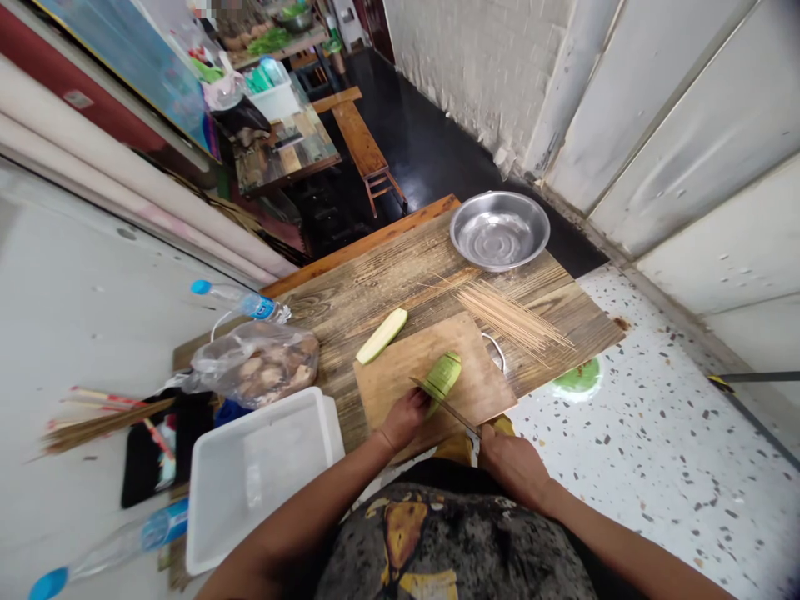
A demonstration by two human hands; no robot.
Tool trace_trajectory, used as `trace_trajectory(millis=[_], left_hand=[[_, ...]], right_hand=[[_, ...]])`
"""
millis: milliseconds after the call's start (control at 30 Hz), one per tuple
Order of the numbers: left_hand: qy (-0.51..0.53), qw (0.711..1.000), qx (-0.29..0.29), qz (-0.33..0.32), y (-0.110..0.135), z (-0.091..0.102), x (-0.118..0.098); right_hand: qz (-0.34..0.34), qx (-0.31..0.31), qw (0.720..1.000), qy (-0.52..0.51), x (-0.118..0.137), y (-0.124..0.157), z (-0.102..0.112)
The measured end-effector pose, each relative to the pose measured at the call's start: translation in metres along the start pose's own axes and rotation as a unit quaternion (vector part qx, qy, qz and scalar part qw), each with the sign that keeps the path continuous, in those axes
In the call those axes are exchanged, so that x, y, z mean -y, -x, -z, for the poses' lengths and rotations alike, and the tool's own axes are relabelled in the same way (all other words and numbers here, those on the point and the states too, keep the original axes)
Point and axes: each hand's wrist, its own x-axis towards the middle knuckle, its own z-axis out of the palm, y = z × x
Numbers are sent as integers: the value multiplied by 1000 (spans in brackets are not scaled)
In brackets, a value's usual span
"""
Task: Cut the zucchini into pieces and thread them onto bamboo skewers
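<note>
Wrapped shut round the knife (445,407) handle, the right hand (513,462) is seen at the board's (393,379) near edge, the blade being laid across the gourd (445,373). The gourd is set on the board with its long axis pointing away and slightly right; its near end is pressed down by the left hand's (405,417) curled fingers.

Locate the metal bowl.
In the head view, the metal bowl sits at the far right corner of the wooden table, just beyond the bamboo skewers.
</note>
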Motion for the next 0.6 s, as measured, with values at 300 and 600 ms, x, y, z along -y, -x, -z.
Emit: trace_trajectory(millis=[300, 600], left_hand=[[35, 999, -15, 6, -6, 7, -4], [53, 973, -172, 144, 11, 39, 8]], right_hand=[[-23, 29, 999, -8, -4, -19, -9], [-16, 19, 1000, 3, -6, -19, -5]])
